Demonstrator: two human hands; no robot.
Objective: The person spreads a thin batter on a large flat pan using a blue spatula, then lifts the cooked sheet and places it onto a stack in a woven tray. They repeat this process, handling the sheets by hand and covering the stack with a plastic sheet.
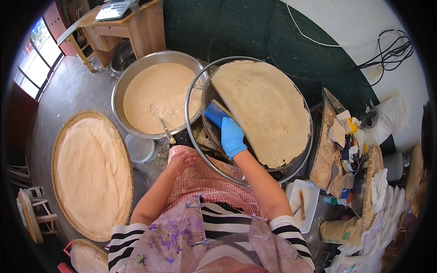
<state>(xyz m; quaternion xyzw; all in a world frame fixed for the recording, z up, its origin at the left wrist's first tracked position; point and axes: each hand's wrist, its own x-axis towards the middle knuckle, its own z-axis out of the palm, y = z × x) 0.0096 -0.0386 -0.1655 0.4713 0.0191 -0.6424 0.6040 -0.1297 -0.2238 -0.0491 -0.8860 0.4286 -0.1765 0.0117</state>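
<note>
My right hand (pixel 233 136), in a blue rubber glove, grips a blue scraper (pixel 218 113) with a pale edge. It presses near the left side of a round dark griddle (pixel 212 92). A large thin pancake (pixel 266 112) covers most of that griddle; its left edge runs straight beside the scraper, baring the dark surface there. Whether that edge is folded over or cut is unclear. Bare and loosely curled, my left hand (pixel 181 161) holds nothing above the checked apron (pixel 191 184). Near it, a ladle (pixel 166 129) leans in a metal basin (pixel 117 112) of batter (pixel 160 92).
A metal ring (pixel 187 112) surrounds the griddle. At left lies a round woven tray (pixel 54 177) of stacked pale pancakes (pixel 88 177), beside a clear tub (pixel 140 148). A white tray (pixel 309 223) and a cluttered board (pixel 322 146) stand at right; a wooden desk (pixel 146 30) is behind.
</note>
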